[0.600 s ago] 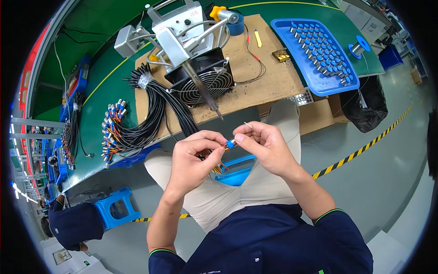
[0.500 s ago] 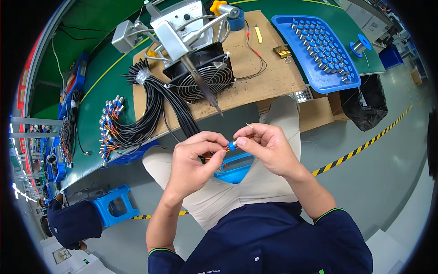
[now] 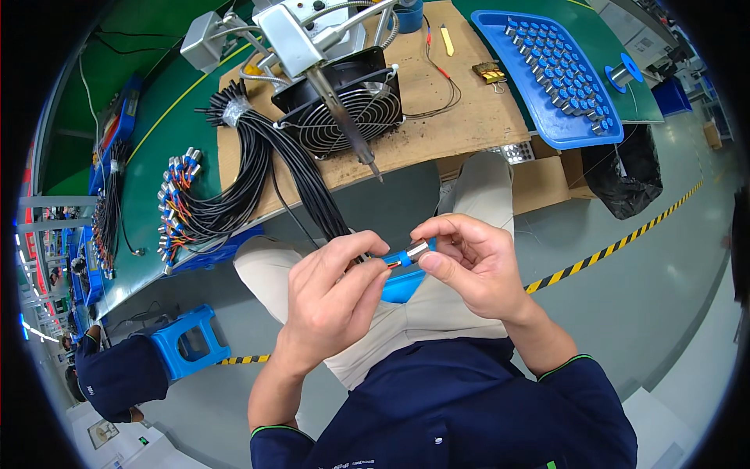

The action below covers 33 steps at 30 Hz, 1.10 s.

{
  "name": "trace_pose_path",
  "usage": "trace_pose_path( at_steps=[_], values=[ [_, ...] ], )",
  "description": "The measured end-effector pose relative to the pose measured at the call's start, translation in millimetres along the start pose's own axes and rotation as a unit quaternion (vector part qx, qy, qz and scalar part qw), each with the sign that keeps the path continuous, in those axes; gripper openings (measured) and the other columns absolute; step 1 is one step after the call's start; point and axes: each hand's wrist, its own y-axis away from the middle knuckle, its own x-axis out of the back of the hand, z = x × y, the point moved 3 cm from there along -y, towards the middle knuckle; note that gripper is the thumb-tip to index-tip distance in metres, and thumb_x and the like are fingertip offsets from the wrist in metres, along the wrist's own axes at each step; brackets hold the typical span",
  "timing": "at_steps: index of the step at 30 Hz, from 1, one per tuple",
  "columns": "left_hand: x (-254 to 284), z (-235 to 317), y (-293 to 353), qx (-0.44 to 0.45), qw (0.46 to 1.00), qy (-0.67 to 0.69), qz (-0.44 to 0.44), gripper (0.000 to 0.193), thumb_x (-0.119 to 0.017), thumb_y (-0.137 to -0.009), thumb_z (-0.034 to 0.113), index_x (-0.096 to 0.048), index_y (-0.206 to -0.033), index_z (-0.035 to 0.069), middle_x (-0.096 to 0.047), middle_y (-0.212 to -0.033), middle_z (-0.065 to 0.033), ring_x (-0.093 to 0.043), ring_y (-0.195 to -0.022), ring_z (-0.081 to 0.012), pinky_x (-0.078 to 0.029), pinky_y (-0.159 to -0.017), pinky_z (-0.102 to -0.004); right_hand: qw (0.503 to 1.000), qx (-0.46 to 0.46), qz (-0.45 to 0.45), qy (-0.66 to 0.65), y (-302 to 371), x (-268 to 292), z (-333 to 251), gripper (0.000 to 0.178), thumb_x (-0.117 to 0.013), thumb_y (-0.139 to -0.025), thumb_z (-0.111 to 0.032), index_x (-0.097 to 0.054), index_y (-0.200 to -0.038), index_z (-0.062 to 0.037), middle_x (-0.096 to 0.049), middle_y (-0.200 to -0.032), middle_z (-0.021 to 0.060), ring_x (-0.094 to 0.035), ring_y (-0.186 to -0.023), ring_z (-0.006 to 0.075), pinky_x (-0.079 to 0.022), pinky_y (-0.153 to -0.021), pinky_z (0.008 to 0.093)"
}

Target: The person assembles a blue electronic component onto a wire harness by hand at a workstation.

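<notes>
Green bench, cardboard sheet on it, blue tray of cylinders at right. Black cable bundle left; soldering iron points down, apart from the hands. Left hand pinches thin wires; right hand grips a metal cylinder by thumb and fingers, over the lap. Best judged: hold cylinder by its casing, keep wires in line with its blue end, no tugging at the joints.
</notes>
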Motion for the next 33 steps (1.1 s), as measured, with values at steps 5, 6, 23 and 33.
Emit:
trace_pose_path(
  at_steps=[5, 6, 23, 33],
  values=[
    [1.9, 1.5, -0.7, -0.054, 0.997, -0.027, 0.044, 0.02, -0.082, -0.075, -0.004, -0.07, -0.09, -0.002, -0.071, -0.104, -0.0131, -0.07, -0.076, -0.0249, -0.055, -0.062, -0.0343, 0.998, 0.046, -0.001, 0.038, 1.0, -3.1, -7.4, 0.029, -0.08, -0.097, -0.006, -0.072, -0.124, 0.0034, -0.057, -0.09, -0.0042, -0.035, -0.07, 0.0029, -0.033, -0.06, 0.0206],
    [2.1, 1.2, -0.5, -0.054, 0.997, -0.026, 0.044, 0.02, -0.082, -0.075, -0.004, -0.07, -0.09, -0.002, -0.071, -0.104, -0.0131, -0.07, -0.076, -0.0249, -0.055, -0.062, -0.0343, 0.998, 0.045, -0.001, 0.038, 1.0, -3.2, -8.4, 0.029, -0.08, -0.097, -0.006, -0.072, -0.124, 0.0034, -0.057, -0.09, -0.0042, -0.035, -0.07, 0.0029, -0.033, -0.06, 0.0206],
    [7.7, 4.3, -1.5, -0.068, 0.996, -0.05, 0.042, 0.022, -0.083, -0.074, -0.003, -0.07, -0.092, -0.002, -0.07, -0.102, -0.0124, -0.071, -0.079, -0.0256, -0.053, -0.061, -0.0346, 0.996, -0.043, -0.033, -0.067, -0.6, -6.8, 0.6, 0.026, -0.072, -0.104, -0.004, -0.069, -0.128, 0.0055, -0.072, -0.115, 0.0069, -0.064, -0.092, 0.0055, -0.053, -0.079, 0.0208],
    [7.2, 1.2, 1.1, -0.017, 0.999, -0.024, 0.035, 0.019, -0.082, -0.077, -0.004, -0.074, -0.093, -0.001, -0.072, -0.105, -0.0124, -0.067, -0.079, -0.0222, -0.053, -0.067, -0.0314, 0.98, -0.128, -0.051, -0.145, -4.3, -11.8, 12.3, 0.027, -0.067, -0.11, -0.021, -0.074, -0.123, 0.0016, -0.073, -0.095, -0.0013, -0.045, -0.069, 0.0005, -0.03, -0.058, 0.0196]
  ],
)
